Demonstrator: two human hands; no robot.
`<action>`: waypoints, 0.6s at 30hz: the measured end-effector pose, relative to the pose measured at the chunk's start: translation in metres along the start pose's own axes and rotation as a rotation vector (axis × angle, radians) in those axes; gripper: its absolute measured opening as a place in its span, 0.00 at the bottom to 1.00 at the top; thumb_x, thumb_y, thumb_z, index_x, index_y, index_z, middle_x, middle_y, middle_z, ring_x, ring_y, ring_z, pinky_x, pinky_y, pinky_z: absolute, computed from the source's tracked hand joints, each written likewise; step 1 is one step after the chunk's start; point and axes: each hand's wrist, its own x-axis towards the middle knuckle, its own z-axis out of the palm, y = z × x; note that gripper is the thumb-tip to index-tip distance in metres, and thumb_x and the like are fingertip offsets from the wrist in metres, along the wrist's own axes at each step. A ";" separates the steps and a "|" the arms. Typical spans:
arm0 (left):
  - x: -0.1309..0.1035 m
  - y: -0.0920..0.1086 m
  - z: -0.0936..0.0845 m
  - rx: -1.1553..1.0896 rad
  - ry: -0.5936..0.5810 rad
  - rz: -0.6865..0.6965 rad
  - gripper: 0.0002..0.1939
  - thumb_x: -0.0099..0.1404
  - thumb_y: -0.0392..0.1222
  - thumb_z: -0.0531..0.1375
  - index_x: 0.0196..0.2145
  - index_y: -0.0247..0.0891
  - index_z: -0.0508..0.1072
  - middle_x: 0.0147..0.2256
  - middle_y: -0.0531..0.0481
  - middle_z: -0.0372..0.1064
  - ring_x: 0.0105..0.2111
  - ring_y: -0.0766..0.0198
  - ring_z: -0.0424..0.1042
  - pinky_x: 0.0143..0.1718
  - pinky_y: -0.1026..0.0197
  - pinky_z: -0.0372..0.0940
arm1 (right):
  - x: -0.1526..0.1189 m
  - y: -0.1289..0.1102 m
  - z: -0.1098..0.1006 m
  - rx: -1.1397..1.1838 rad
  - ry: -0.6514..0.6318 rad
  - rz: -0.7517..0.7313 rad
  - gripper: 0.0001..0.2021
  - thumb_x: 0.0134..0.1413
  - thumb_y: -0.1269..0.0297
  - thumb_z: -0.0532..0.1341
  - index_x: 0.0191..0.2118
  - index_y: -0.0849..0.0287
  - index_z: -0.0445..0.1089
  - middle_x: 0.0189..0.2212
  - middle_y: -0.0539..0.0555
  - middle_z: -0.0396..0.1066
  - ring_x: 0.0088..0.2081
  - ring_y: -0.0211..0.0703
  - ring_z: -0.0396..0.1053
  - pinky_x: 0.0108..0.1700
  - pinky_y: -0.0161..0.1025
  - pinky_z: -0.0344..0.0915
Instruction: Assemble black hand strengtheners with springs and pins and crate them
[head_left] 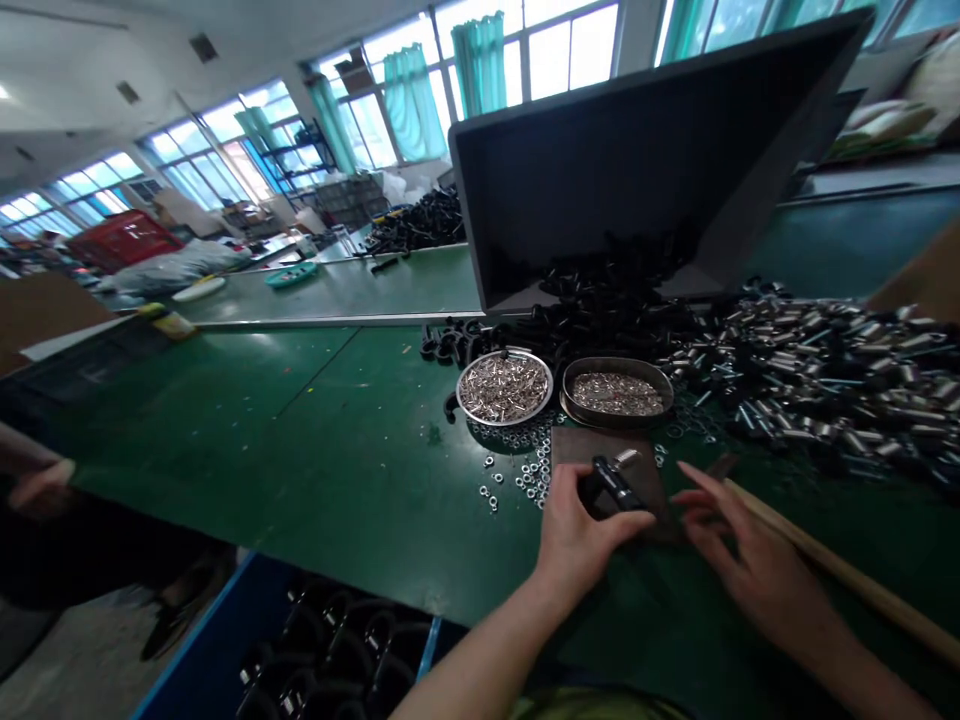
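My left hand [576, 525] grips a black part [616, 484] with a silver metal piece [627, 458] at its upper end, over a brown plate [577, 446]. To the right, my right hand [739, 535] has its fingers apart and holds nothing. It is beside the head of a tool with a long wooden handle [832, 570]. Beyond the plate stand a round tray [459, 385] of small metal pins and an oval tin [667, 405] of small metal parts. Loose metal nuts [534, 474] lie left of the plate.
A large grey bin [463, 220] lies tipped behind a pile of black parts [600, 315]. Metal cylinders and screws [840, 380] are heaped at the right. A blue crate [202, 640] with black parts sits lower left. Another person's hand [41, 488] shows at the left edge.
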 end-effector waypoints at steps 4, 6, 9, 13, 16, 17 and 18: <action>0.007 0.008 -0.014 0.049 -0.201 0.184 0.19 0.54 0.43 0.65 0.44 0.41 0.71 0.43 0.45 0.68 0.43 0.55 0.66 0.46 0.56 0.61 | 0.026 -0.042 0.016 0.272 -0.036 0.071 0.17 0.58 0.52 0.52 0.48 0.54 0.66 0.42 0.55 0.74 0.40 0.47 0.74 0.39 0.40 0.70; 0.035 0.009 -0.042 0.106 -0.131 0.269 0.13 0.58 0.41 0.61 0.43 0.42 0.72 0.43 0.46 0.68 0.45 0.55 0.66 0.49 0.55 0.60 | 0.036 -0.041 0.018 0.274 -0.049 0.106 0.17 0.56 0.51 0.53 0.45 0.53 0.68 0.39 0.55 0.76 0.35 0.47 0.74 0.36 0.40 0.70; 0.102 0.004 -0.101 0.380 0.181 0.284 0.10 0.62 0.37 0.56 0.41 0.44 0.73 0.44 0.47 0.68 0.47 0.57 0.66 0.52 0.56 0.59 | 0.044 -0.027 0.020 0.248 -0.078 0.117 0.18 0.55 0.48 0.54 0.43 0.52 0.71 0.37 0.54 0.76 0.32 0.48 0.74 0.34 0.40 0.71; 0.197 -0.008 -0.166 0.711 0.367 0.170 0.14 0.61 0.37 0.58 0.45 0.37 0.73 0.52 0.40 0.61 0.55 0.52 0.59 0.57 0.54 0.53 | 0.045 -0.012 0.028 0.291 -0.088 0.146 0.18 0.54 0.47 0.54 0.41 0.51 0.73 0.35 0.52 0.77 0.32 0.47 0.75 0.29 0.37 0.71; 0.250 -0.018 -0.187 0.807 0.364 0.117 0.21 0.60 0.45 0.60 0.49 0.33 0.71 0.56 0.35 0.58 0.57 0.48 0.55 0.58 0.51 0.51 | 0.044 -0.002 0.040 0.309 -0.044 0.136 0.16 0.53 0.48 0.54 0.38 0.50 0.73 0.33 0.51 0.78 0.30 0.46 0.76 0.28 0.35 0.72; 0.265 -0.021 -0.189 0.835 0.349 0.100 0.23 0.60 0.48 0.60 0.50 0.33 0.70 0.57 0.35 0.57 0.58 0.47 0.55 0.58 0.50 0.51 | 0.044 0.002 0.045 0.305 -0.017 0.115 0.15 0.53 0.49 0.55 0.37 0.49 0.73 0.32 0.50 0.78 0.30 0.46 0.76 0.29 0.35 0.72; 0.280 -0.024 -0.190 0.861 0.329 0.085 0.25 0.60 0.52 0.59 0.50 0.34 0.70 0.58 0.36 0.57 0.58 0.47 0.55 0.57 0.50 0.51 | 0.044 0.008 0.050 0.297 0.007 0.085 0.13 0.53 0.50 0.55 0.36 0.48 0.74 0.32 0.49 0.78 0.31 0.45 0.76 0.29 0.33 0.73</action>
